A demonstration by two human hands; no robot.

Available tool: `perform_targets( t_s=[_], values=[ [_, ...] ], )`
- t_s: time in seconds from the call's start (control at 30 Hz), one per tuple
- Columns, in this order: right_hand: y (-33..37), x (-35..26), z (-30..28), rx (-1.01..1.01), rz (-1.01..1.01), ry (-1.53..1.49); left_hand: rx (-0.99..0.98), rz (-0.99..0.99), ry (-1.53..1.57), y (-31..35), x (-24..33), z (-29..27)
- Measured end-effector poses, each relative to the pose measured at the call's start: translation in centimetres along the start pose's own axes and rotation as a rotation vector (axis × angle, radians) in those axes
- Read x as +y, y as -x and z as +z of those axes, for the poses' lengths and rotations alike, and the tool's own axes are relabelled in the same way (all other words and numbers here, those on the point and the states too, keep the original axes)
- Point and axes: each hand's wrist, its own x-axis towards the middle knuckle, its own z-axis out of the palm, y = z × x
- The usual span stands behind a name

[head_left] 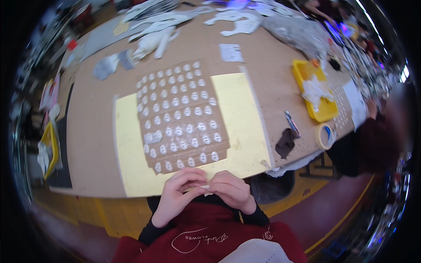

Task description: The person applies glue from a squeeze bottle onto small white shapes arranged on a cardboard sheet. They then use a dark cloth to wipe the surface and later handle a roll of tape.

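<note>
Close to my body, just off the table's front edge, both hands meet over a small white piece (205, 187). My left hand (180, 193) pinches it with thumb and fingertips; my right hand (230, 190) is closed on its other side. Fingers cover much of the piece, so its full shape is hidden. Just beyond lies a brown cardboard sheet (210, 147) bearing rows of small white oval pieces (177, 115). Under the cardboard is a pale yellow sheet (239, 101), taped along its sides to the table.
At the right stand a yellow basket (299, 81) with white material inside, a tape roll (321, 136), a dark cloth (286, 142) and a slim tube (291, 122). White cut pieces (151, 44) and a plastic bag (294, 35) lie farther back. Another person (381, 136) is at the right.
</note>
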Motion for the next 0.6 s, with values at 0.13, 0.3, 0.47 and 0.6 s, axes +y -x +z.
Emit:
perform_targets(
  t_s=[0.13,0.3,0.47,0.6],
  values=[
    [0.2,0.1,0.3,-0.017,-0.038,0.049,-0.062,-0.115,0.116,0.8,-0.2,-0.6],
    [-0.3,-0.4,1.5,0.116,0.0,0.064,0.07,-0.04,0.288,0.9,-0.6,-0.6],
    [-0.4,-0.1,1.4,0.049,0.138,0.034,-0.002,0.12,0.247,1.3,-1.9,-1.5],
    [-0.1,0.5,1.7,0.02,0.119,-0.074,-0.013,0.123,0.198,1.2,-0.5,-1.8]
  ],
)
